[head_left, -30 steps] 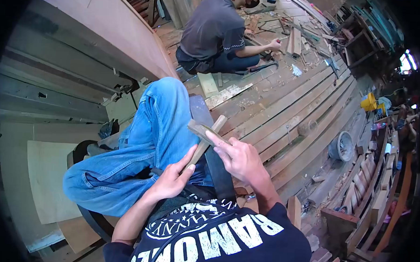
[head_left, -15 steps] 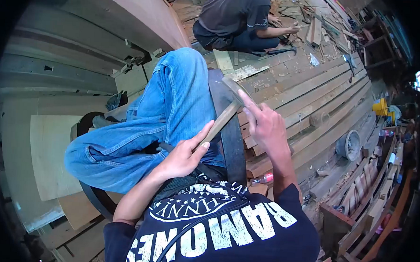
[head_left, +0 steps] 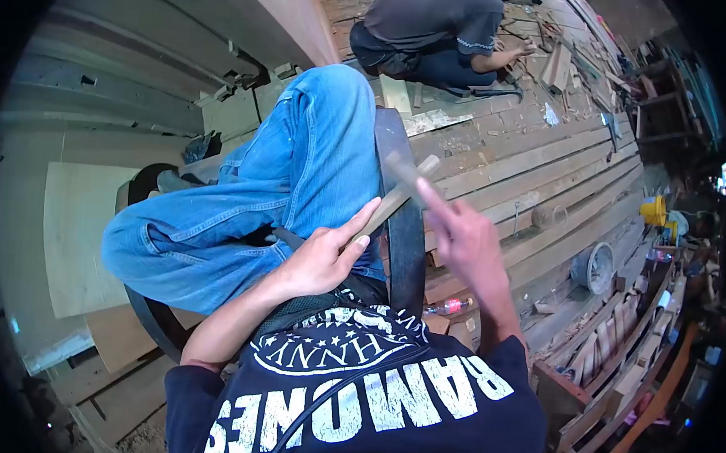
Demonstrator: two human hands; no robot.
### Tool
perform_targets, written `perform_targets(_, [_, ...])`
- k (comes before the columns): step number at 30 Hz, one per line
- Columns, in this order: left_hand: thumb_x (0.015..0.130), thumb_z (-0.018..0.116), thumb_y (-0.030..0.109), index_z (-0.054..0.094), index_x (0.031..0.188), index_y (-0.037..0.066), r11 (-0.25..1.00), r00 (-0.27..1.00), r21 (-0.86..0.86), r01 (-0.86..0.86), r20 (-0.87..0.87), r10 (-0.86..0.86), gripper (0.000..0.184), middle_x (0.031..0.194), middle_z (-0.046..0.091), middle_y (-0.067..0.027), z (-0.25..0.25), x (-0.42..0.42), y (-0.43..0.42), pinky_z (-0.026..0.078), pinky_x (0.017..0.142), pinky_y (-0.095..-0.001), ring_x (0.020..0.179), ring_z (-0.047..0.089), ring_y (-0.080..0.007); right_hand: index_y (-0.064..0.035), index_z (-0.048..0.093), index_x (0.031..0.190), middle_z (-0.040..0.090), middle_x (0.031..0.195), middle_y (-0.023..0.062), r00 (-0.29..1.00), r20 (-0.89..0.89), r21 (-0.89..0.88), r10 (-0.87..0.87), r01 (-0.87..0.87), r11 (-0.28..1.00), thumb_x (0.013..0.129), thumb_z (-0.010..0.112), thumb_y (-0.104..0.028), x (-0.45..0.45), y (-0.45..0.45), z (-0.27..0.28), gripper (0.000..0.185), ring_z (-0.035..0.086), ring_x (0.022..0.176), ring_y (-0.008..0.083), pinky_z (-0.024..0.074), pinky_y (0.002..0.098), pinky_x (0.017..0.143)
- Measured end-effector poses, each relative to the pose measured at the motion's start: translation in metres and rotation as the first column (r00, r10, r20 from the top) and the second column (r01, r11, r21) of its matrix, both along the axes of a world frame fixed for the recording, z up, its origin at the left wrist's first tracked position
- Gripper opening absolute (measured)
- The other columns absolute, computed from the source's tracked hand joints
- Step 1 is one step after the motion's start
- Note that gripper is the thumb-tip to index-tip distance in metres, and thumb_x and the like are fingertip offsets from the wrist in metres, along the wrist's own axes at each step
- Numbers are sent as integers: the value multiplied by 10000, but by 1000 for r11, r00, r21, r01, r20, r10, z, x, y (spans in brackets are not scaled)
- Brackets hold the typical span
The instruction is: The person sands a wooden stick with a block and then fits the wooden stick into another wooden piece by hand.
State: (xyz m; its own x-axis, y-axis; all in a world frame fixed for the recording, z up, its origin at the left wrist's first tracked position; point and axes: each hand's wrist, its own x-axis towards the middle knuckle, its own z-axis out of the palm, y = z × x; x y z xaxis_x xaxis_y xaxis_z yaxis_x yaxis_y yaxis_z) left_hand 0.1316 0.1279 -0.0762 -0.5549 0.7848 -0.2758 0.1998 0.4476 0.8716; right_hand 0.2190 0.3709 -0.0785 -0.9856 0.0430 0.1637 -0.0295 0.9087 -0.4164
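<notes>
My left hand point(head_left: 329, 261) is closed around a wooden stick point(head_left: 392, 202), its index finger lying along the wood. The stick slants up and to the right, its far end past my knee. My right hand point(head_left: 469, 246), smeared by motion, grips a flat, greyish strip-like tool point(head_left: 403, 172) with the index finger stretched along it. That tool crosses the stick near its upper end; whether the two touch I cannot tell. Its exact kind is too blurred to make out. Under the stick runs a black curved band point(head_left: 406, 257) beside my jeans point(head_left: 326, 144).
Ahead, another person point(head_left: 436, 31) crouches among wood scraps. Long planks point(head_left: 535, 185) cover the right side. A white bucket point(head_left: 594, 266), a yellow container point(head_left: 654, 210), a plastic bottle point(head_left: 454, 306) and stacked timber point(head_left: 608, 375) lie at the right. Large wooden panels point(head_left: 87, 231) stand left.
My right hand has shifted with the strip-like tool, now crossing lower over the stick and uncovering its far end. My left hand keeps its hold. The view has tilted slightly.
</notes>
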Motion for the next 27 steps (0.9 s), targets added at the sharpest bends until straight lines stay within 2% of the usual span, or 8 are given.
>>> perform_targets(7, [1020,483,116,274,1552,95,1000,1000,5,4,-21,-3,572,1346,563,-264,-1,0,1,479,976,-379,1160,602,-406,-358,457,1465,550,707,124,988,95,116,-119,108,987,918,647,-237,0,10,12,592,617,570,333,495,463,517])
perform_targets(12, [1026,483,141,262,1559,104,1000,999,-15,0,38,1,578,1338,579,-254,0,1,-2,484,951,-358,1132,642,-371,-268,547,1417,554,701,144,995,72,-17,69,-68,998,905,665,-173,11,-4,7,533,583,557,341,477,449,534])
perform_targets(15, [1028,492,164,299,1543,84,1000,1000,-9,-30,3,30,557,1197,656,-249,0,1,1,509,871,-365,985,696,-350,-268,564,1400,551,703,149,989,65,-11,-131,132,991,899,673,-194,6,6,8,518,596,571,346,484,450,540])
perform_targets(17, [1030,501,192,443,1418,23,998,998,30,-62,-7,62,427,908,669,-213,-5,4,0,499,715,-384,747,662,-300,-265,571,1390,552,706,145,996,82,7,45,-46,999,898,676,-214,17,-13,8,506,610,588,346,485,447,544])
perform_targets(18, [1032,507,216,530,1175,-14,997,997,54,-64,-43,66,272,687,549,-151,-8,5,0,425,593,-410,600,536,-235,-265,571,1390,552,706,145,995,86,-2,52,-52,999,898,676,-214,17,-13,8,506,610,588,346,485,447,544])
perform_targets(25, [1029,521,230,514,988,-12,994,996,68,-84,-13,85,245,608,493,-141,-5,3,1,380,540,-406,537,497,-229,-333,491,1443,565,723,139,995,97,45,11,-16,999,927,637,-265,17,-6,12,541,614,558,335,503,449,512])
perform_targets(26, [1019,516,224,497,982,-51,999,998,3,-52,26,52,278,712,572,-295,1,2,2,440,645,-528,774,613,-501,-341,514,1427,565,724,139,989,97,1,115,-116,993,922,643,-255,23,-17,7,528,615,559,335,510,447,520])
perform_targets(27, [1019,516,224,497,982,-51,998,998,-4,-57,31,57,278,712,572,-295,1,3,1,440,645,-528,774,613,-501,-346,528,1417,565,718,136,982,64,-87,176,-170,982,918,648,-266,27,-26,5,520,614,561,335,516,451,530])
